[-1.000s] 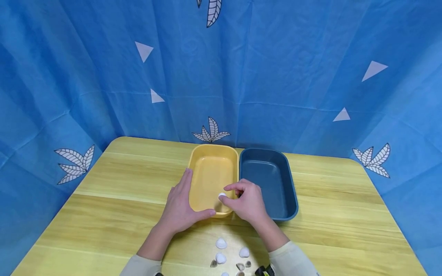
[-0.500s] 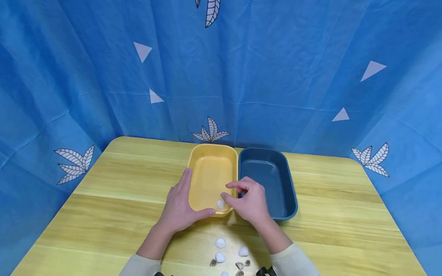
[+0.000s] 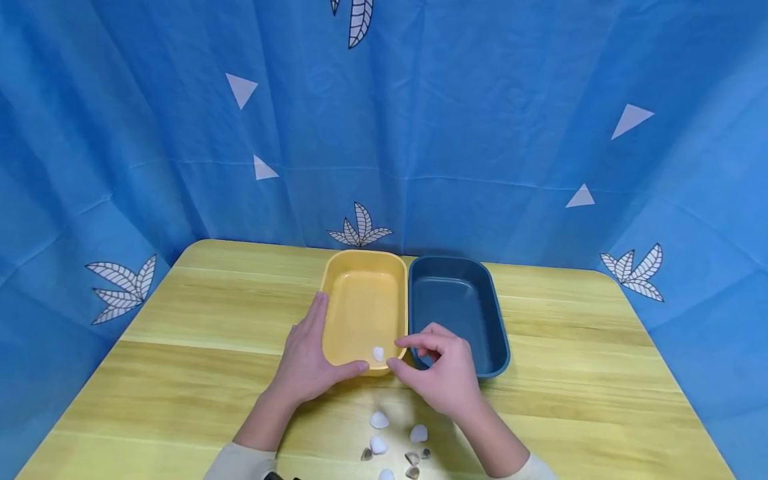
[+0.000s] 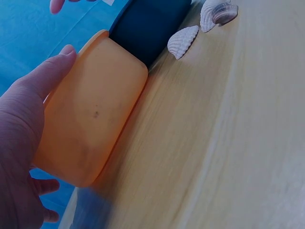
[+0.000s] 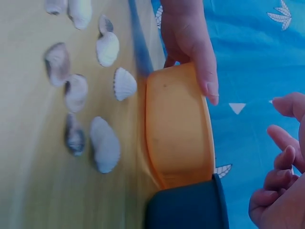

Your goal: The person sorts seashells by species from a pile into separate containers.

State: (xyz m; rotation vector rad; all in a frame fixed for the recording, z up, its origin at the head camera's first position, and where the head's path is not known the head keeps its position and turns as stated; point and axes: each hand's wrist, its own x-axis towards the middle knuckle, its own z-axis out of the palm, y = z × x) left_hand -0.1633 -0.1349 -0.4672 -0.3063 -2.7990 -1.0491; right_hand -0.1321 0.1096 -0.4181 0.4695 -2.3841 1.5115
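Note:
In the head view, my left hand (image 3: 304, 358) lies against the left side and near-left corner of a yellow tray (image 3: 364, 300). Its fingers run straight along the wall, and the thumb touches the near rim. A small white seashell (image 3: 378, 354) lies inside, at the near end. My right hand (image 3: 443, 370) hovers over the near-right corner, holding nothing, with a gap between thumb and index finger. The right wrist view shows the other fingers of the right hand (image 5: 281, 186) curled loosely. Beside the yellow tray, on its right, stands a dark blue tray (image 3: 456, 313).
Several white seashells (image 3: 379, 419) and small brownish shells (image 3: 412, 459) lie on the wooden table (image 3: 180, 373) between my forearms. A patterned blue cloth (image 3: 480, 133) hangs behind the table's far edge.
The right hand has let go of the white seashell, which now lies in the yellow tray. That hand has since drawn back toward the near-right corner. The left hand stays at the tray.

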